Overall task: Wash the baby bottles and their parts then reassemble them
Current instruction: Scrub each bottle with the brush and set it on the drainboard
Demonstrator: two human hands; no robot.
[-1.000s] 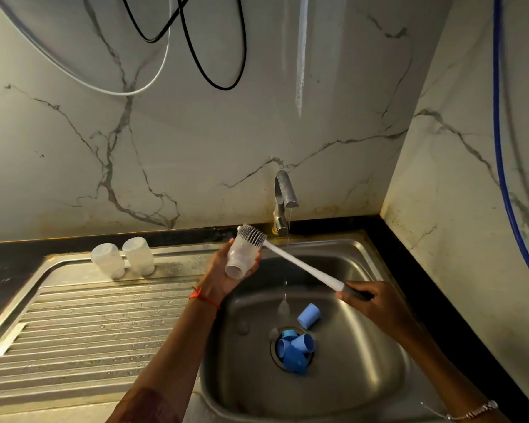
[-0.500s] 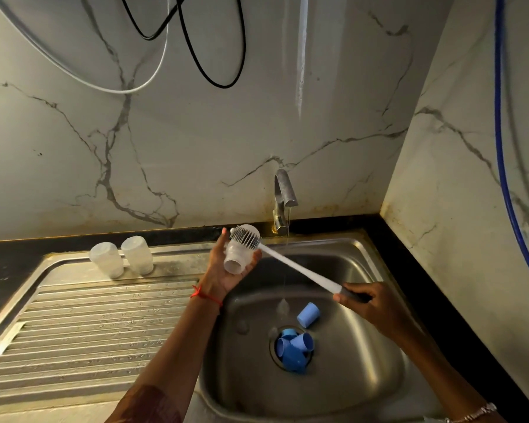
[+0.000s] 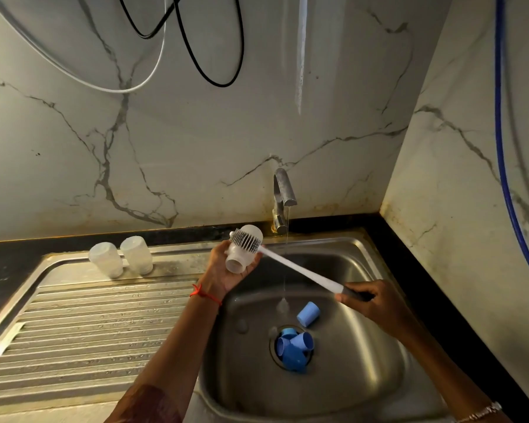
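Note:
My left hand holds a clear baby bottle over the sink's left rim, its open mouth tilted down toward me. My right hand grips the dark handle of a long white bottle brush. The grey bristle head lies against the outside of the bottle's upper end. Two more clear bottles stand upside down at the back of the drainboard. One blue cap lies on the sink floor, and several blue parts are piled in the drain.
The steel sink has a ribbed drainboard on its left. A thin stream of water runs from the tap at the back. Marble walls close in behind and on the right, with cables hanging above.
The bottle has been lifted and turned a little, and the brush head has slid along its outside toward the upper end. My right hand has followed slightly.

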